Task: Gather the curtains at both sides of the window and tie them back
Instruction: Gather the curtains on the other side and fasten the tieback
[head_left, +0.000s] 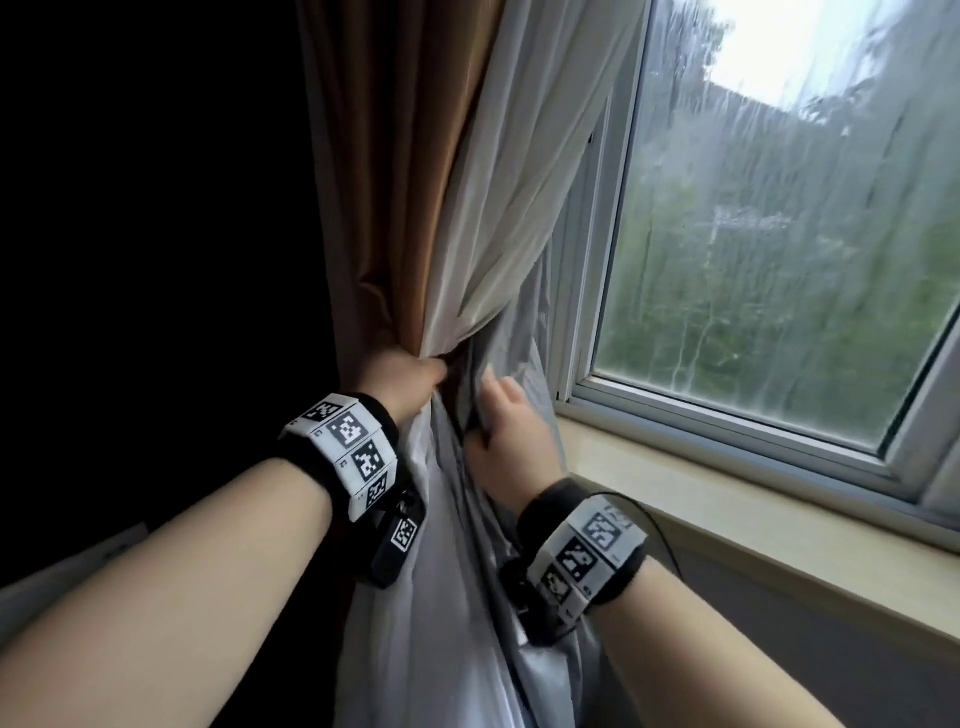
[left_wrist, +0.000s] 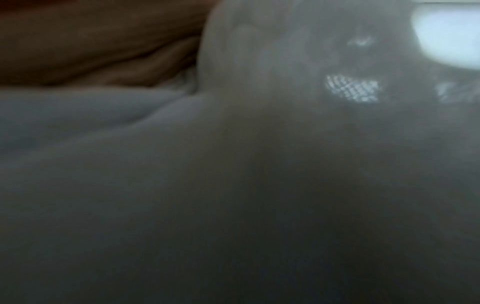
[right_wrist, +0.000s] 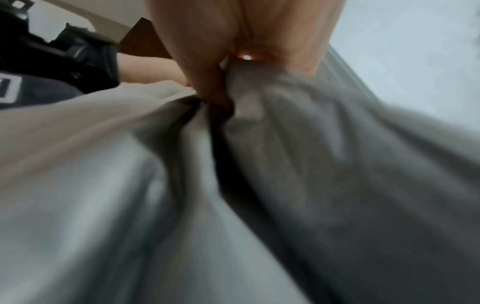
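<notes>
At the window's left side hangs a brown curtain (head_left: 410, 156) with a white-grey lining curtain (head_left: 498, 208) bunched beside it. My left hand (head_left: 400, 382) grips the gathered folds at sill height. Just to its right, my right hand (head_left: 506, 431) pinches a darker grey fold (head_left: 470, 395) of the same bundle. The right wrist view shows my right hand (right_wrist: 215, 90) with fingers curled into the grey cloth (right_wrist: 285, 164). Blurred grey fabric (left_wrist: 182, 164) pressed against the lens fills the left wrist view, so no fingers show there. I cannot see a tieback.
The window pane (head_left: 779, 234) stands to the right, wet and streaked, with greenery outside. A pale sill (head_left: 727, 499) runs below it, right of my right wrist. Left of the curtains the room is dark. A thin black cable (head_left: 662, 535) trails from the right wristband.
</notes>
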